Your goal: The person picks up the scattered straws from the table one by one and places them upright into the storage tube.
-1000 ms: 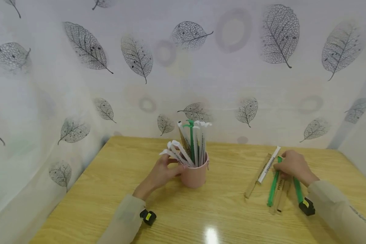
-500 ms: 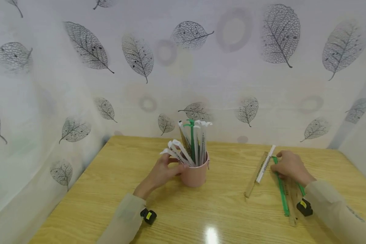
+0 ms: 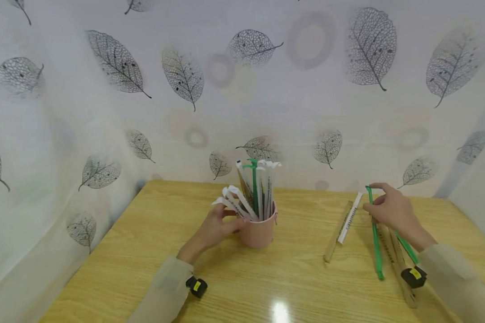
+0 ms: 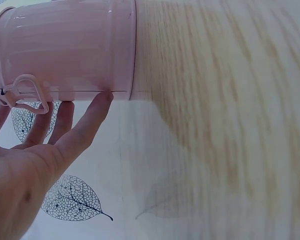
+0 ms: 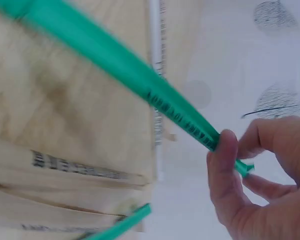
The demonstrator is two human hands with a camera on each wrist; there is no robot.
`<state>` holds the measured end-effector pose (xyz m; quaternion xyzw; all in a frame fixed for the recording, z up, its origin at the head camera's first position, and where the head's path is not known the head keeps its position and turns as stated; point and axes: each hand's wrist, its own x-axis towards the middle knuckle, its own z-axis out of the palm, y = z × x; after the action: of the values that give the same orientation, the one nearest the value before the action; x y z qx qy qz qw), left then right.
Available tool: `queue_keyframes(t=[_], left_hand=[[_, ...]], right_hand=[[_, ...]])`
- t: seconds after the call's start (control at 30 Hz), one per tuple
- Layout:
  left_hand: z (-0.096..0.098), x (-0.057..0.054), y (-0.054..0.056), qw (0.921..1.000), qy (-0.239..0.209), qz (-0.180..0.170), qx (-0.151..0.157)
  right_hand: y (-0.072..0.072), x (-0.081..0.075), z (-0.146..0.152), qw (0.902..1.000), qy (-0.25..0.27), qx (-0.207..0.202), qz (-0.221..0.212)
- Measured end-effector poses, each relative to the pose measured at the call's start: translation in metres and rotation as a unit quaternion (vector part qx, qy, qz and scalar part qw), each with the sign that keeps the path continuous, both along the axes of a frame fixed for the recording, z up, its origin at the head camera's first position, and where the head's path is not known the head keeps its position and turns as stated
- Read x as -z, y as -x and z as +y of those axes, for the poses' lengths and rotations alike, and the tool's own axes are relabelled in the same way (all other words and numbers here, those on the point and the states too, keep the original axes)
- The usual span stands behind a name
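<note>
My left hand (image 3: 213, 229) holds the side of a small pink bucket (image 3: 256, 235), thumb near the rim. In the left wrist view its fingertips touch the wall of the bucket (image 4: 70, 50), beside the wire handle (image 4: 32, 92). White wrapped straws (image 3: 242, 202) and a green one (image 3: 254, 190) stand in the bucket, several leaning over the left rim. At the right, my right hand (image 3: 396, 213) pinches a green wrapped straw (image 3: 376, 251) near its far end, tilted above the table. Below that hand are brown wrapped straws (image 3: 398, 262) and another green straw (image 3: 407, 248), partly hidden.
Between the bucket and my right hand, a white wrapped straw (image 3: 350, 219) lies beside a brown one (image 3: 335, 237) on the wooden table (image 3: 299, 273). A leaf-patterned cloth (image 3: 283, 107) rises behind the table's back edge and along its sides.
My right hand has lifted the green straw's far end away from the other straws, and the brown straws have shifted apart. My left hand and the bucket have stayed put.
</note>
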<state>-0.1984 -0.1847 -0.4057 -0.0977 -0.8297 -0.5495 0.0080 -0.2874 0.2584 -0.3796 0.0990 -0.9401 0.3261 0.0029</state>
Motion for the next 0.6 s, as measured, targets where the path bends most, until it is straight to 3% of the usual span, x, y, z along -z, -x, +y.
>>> queue_keyframes(t=[0.27, 0.47, 0.6], left_hand=[[-0.001, 0.000, 0.000, 1.0000, 0.002, 0.004, 0.000], [-0.001, 0.001, 0.000, 1.0000, 0.005, 0.006, 0.001], [0.000, 0.001, 0.000, 1.0000, 0.004, 0.008, -0.003]], right_hand=[[-0.016, -0.019, -0.008, 0.9939, 0.014, 0.019, 0.108], [-0.026, -0.025, -0.013, 0.9783, 0.020, 0.022, 0.205], [-0.031, -0.029, -0.018, 0.9683, 0.047, 0.016, 0.245]])
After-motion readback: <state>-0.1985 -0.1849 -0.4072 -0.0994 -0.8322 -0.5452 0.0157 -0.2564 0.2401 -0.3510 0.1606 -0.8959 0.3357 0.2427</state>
